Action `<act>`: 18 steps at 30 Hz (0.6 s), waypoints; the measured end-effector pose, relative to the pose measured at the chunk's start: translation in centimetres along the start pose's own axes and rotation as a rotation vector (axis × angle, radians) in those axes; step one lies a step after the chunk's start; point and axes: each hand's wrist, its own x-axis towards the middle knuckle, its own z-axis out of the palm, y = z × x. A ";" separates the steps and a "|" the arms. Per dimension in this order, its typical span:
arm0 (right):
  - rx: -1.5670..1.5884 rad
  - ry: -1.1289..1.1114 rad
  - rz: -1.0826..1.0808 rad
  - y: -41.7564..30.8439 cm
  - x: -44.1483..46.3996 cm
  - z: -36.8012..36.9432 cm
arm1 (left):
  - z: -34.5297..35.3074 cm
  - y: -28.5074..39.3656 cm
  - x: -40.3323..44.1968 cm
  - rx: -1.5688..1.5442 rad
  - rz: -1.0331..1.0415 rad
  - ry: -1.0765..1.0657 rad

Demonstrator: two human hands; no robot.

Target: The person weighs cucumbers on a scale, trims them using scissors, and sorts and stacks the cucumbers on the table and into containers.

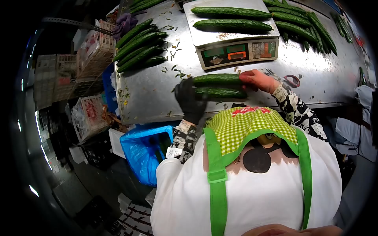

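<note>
Two green cucumbers lie side by side on the steel table in front of my apron. My right hand point(258, 80), bare, pinches the right end of the upper cucumber point(218, 80). Nearer to me, the lower cucumber point(220, 93) lies just below it. My left hand point(191, 100), in a black glove, is at the left ends of both; its fingers are smeared by motion, so its grip is unclear. Beyond them stands a digital scale point(238, 58) with two more cucumbers point(232, 26) on its plate.
Cucumbers are piled at the table's left point(139, 47) and back right point(299, 23). Small green scraps point(179, 73) litter the steel table point(141, 88). A dark reddish loop point(292, 81) lies by my right wrist. A blue-bagged bin point(139, 157) and crates point(88, 116) stand at left.
</note>
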 end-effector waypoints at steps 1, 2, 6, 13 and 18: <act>0.026 -0.003 0.014 0.5 -0.2 -0.6 | 0.4 -1.2 -0.8 0.039 -0.052 0.113; 0.068 -0.016 0.040 0.2 -0.7 -0.8 | 0.0 -2.0 -0.5 -0.008 -0.148 0.118; 0.236 -0.111 0.090 -1.1 -2.1 -1.4 | -2.3 -0.1 2.7 -0.152 -0.060 0.179; 0.157 -0.126 -0.076 -3.4 -3.0 -1.6 | -3.9 4.0 8.5 -0.075 0.255 0.049; -0.214 0.121 -0.060 -2.8 -3.5 -2.1 | -4.6 3.5 8.1 -0.181 0.202 -0.332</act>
